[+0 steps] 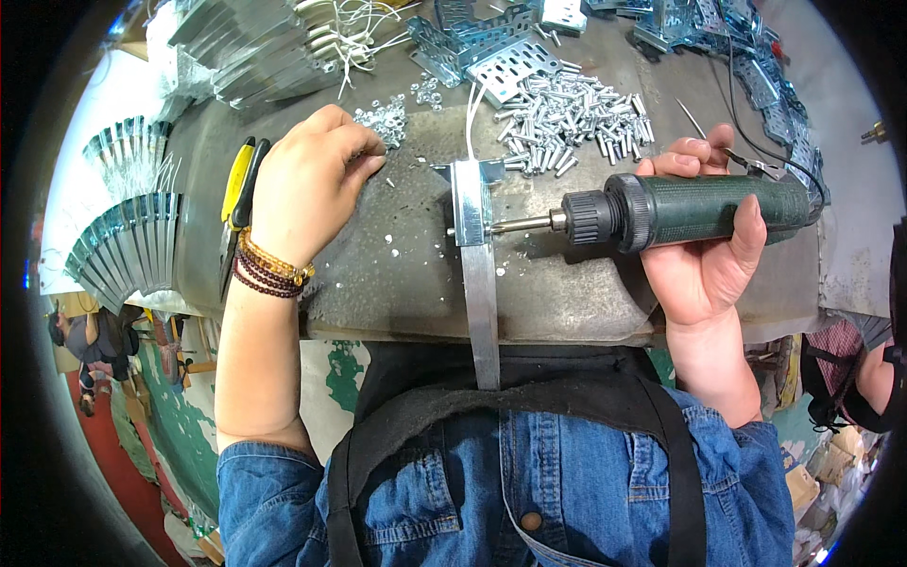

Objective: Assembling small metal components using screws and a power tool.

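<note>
Green cylindrical electric screwdriver (704,210) gripped in right hand (709,255), bit pressed at long galvanized steel strip bracket (477,255) on worn bench. Bracket probably stiff, light, sharp-edged; best held mid-strip. Left hand (307,184) curled, picking at small silver nuts (383,118).

Yellow-handled pliers (238,189) lie on my bench (397,283), handles toward far edge. Heap of silver screws (572,118) sits at far centre. Perforated brackets (487,47) rest just behind heap. Stacked metal strips (250,52) occupy far left. Fanned galvanized pieces (123,246) overhang left edge. More brackets (746,57) crowd far right.
</note>
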